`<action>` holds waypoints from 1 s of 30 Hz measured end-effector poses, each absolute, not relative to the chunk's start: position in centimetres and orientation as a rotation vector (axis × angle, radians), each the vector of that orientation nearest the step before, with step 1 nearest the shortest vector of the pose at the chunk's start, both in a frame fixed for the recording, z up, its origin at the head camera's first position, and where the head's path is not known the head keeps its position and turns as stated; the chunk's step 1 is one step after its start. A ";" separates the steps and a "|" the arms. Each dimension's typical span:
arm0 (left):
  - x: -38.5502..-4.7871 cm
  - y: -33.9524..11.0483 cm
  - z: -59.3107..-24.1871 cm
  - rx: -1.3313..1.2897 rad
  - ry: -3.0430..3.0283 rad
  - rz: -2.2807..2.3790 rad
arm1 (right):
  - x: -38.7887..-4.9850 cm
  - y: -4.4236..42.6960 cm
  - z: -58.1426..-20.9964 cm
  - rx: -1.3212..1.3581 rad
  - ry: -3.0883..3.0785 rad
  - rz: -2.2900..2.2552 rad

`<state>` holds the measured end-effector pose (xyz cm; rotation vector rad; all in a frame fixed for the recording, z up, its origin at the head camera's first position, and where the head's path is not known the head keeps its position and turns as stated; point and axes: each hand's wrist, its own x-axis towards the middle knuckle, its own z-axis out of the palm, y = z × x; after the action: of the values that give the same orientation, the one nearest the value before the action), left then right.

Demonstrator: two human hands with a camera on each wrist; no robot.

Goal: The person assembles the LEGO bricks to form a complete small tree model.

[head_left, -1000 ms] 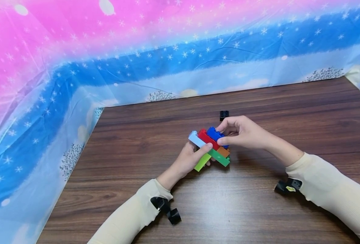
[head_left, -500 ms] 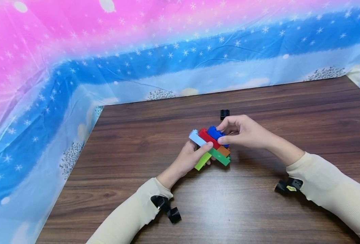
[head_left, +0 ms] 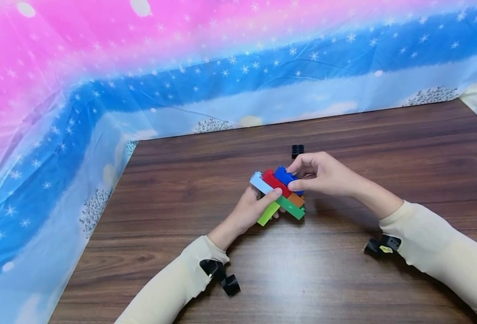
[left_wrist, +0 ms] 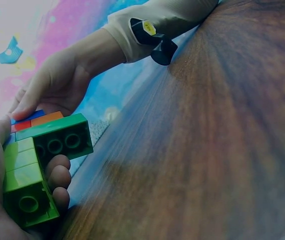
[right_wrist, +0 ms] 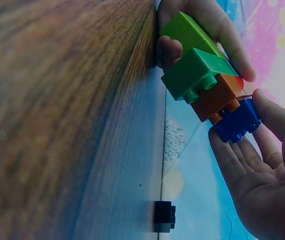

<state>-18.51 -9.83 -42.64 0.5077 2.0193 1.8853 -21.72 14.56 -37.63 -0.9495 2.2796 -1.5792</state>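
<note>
My left hand (head_left: 248, 211) grips a built-up block of toy bricks from its lower left, thumb across the front and fingers curled behind. Lime green bricks (left_wrist: 22, 167) lie in its palm, joined to a green brick (head_left: 291, 208). Beyond these come a light blue brick (head_left: 260, 183), a red brick (head_left: 276, 183) and an orange brick (right_wrist: 216, 97). A blue brick (right_wrist: 237, 121) sits at the upper right end, studs outward. My right hand (head_left: 323, 175) pinches that blue brick between thumb and fingers, against the red and orange bricks.
A loose black brick (head_left: 297, 150) stands on the wooden table (head_left: 181, 189) just beyond my right hand. A patterned cloth (head_left: 222, 81) hangs along the table's back and left edges. Black camera mounts (head_left: 222, 276) sit on both wrists.
</note>
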 end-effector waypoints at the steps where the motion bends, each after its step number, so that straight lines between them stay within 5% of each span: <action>1: -18.5 -9.8 -42.7 0.508 2.019 1.885 | -21.7 14.6 -37.7 -0.951 2.279 -1.577; 30: -18.8 -10.3 -43.1 0.540 2.015 1.917 | -21.1 13.7 -38.4 -0.920 2.307 -1.611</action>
<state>-18.79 -10.31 -43.09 0.5401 2.0155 1.9169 -21.08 13.67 -38.42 -0.9202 2.3074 -1.6106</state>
